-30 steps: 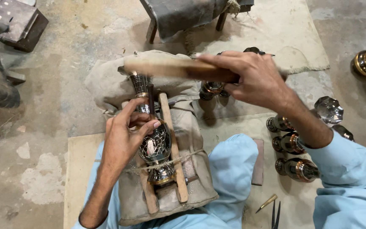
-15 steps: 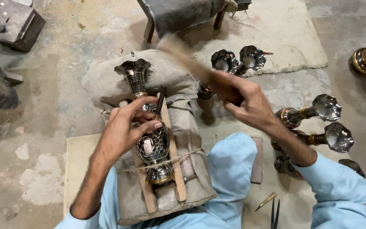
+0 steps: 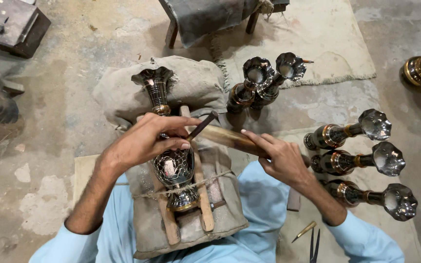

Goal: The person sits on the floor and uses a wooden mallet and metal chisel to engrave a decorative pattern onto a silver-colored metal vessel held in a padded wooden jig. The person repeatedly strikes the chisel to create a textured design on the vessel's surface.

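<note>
Left grip (image 3: pixel 144 141) is pinching a thin punch (image 3: pixel 201 126) against the metal vase (image 3: pixel 171 163) lying on the sandbag (image 3: pixel 191 87); right grip (image 3: pixel 281 158) is clamping a wooden mallet (image 3: pixel 225 139).

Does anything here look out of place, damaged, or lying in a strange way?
Nothing is plainly damaged or spilled. The vase lies flat between two wooden strips on a cloth cushion, with string across it. The left hand grips a thin punch over it; the right hand holds a wooden mallet. Three similar vases lie on the floor.
</note>
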